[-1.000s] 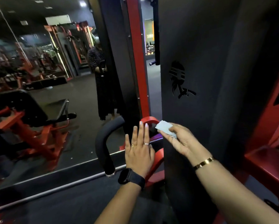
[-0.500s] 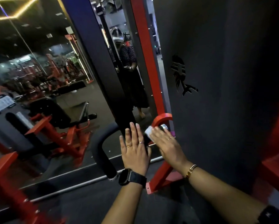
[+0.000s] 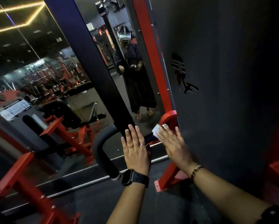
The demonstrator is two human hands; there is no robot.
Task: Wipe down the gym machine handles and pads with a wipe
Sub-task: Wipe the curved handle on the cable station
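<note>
A curved black padded handle of the gym machine bends from the lower centre up toward a red bracket. My left hand lies flat with straight fingers on the upper stretch of that handle. My right hand presses a small pale wipe against the handle's end beside the red bracket; only the wipe's corner shows past the fingertips. How the right fingers hold the wipe underneath is hidden.
A tall black machine panel fills the right side, with a red frame post along its edge. A wall mirror to the left reflects red benches and a standing person. A red machine frame sits at lower left, over dark floor.
My right hand brought the wipe from in front of the black panel leftward onto the handle's end. The left hand stayed on the handle. The view tilted and moved closer.
</note>
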